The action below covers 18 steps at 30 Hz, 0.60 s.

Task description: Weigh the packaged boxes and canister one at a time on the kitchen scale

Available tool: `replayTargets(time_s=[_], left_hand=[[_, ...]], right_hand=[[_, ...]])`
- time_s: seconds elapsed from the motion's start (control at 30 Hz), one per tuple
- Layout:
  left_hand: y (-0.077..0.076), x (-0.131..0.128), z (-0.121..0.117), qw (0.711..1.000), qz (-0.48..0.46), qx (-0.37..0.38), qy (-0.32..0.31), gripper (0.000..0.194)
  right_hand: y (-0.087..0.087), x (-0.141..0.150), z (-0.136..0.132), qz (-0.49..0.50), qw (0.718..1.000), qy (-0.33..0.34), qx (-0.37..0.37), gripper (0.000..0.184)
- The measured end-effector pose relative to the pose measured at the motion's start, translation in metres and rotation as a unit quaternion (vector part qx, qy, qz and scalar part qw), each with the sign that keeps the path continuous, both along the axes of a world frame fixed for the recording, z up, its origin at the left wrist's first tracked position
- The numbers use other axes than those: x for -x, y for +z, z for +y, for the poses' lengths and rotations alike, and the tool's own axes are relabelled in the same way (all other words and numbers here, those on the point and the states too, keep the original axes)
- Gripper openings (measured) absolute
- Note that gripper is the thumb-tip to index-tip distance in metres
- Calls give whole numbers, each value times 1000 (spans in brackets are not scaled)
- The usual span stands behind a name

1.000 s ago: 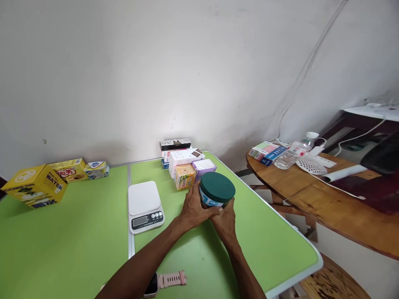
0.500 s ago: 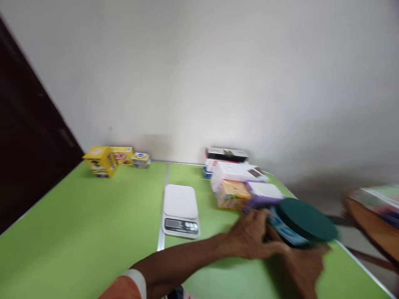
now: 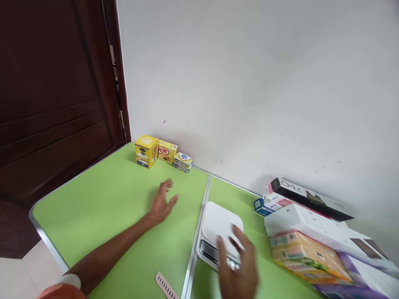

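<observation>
My left hand [image 3: 161, 203] hovers over the green table left of the seam, its thumb and fingers apart with nothing in them. Beyond it stand a yellow cube-shaped box [image 3: 146, 151], a flatter yellow box [image 3: 167, 151] and a small white, yellow and blue box [image 3: 183, 162]. My right hand [image 3: 239, 265], a little blurred, is open and empty in front of the white kitchen scale [image 3: 220, 224], hiding part of its buttons and near edge. Whether that hand touches the scale I cannot tell.
To the right is a group of packs: a black and white box [image 3: 308, 199], a white box [image 3: 314, 228], an orange tissue pack [image 3: 308, 255], a purple and white pack [image 3: 364, 274] and a small blue box [image 3: 262, 207]. A pink watch strap [image 3: 166, 285] lies near me. A dark door [image 3: 56, 91] stands left.
Both hands held a green-lidded jar earlier; now they are apart and empty, and the jar is out of view. The view has swung left. My left hand has moved left toward the yellow boxes.
</observation>
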<state>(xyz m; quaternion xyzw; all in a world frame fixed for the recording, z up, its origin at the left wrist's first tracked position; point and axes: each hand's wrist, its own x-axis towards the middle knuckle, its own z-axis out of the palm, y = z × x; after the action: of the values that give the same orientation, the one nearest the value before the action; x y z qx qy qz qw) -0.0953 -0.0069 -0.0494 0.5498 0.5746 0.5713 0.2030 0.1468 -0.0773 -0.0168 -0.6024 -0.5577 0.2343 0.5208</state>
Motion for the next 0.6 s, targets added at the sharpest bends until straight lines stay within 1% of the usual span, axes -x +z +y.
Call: replayTargets(time_s=[0.03,0.07,0.13,0.17,0.23,0.3,0.37,0.43,0.53,0.6], left_hand=[[-8,23,10,998,-9,4,67,60],[-14,44,20,993,-18,9,119,64],[-22,80,37,978,-43,13,201,73],[-23,94,45,972,-51,12,228,79],[-23,116,60,964,-56,7,261,95],[-22,129,74,962,-44,2,268,114],[-20,138,87,964,-32,-1,264,129],[-17,146,100,965,-25,-2,260,136],[-13,156,117,964,-18,10,264,136],[-9,159,125,965,-14,27,262,128]], right_hand=[[-7,32,15,15,997,74,15,65],[-13,65,30,29,990,134,24,62],[-29,126,60,65,972,225,29,62],[-36,154,75,80,962,259,33,67],[-51,202,104,93,953,282,55,81],[-63,238,133,84,953,286,56,91],[-71,263,159,67,952,296,42,95],[-75,280,183,56,948,313,25,100],[-77,292,210,44,938,345,8,110],[-78,295,222,40,928,371,4,113]])
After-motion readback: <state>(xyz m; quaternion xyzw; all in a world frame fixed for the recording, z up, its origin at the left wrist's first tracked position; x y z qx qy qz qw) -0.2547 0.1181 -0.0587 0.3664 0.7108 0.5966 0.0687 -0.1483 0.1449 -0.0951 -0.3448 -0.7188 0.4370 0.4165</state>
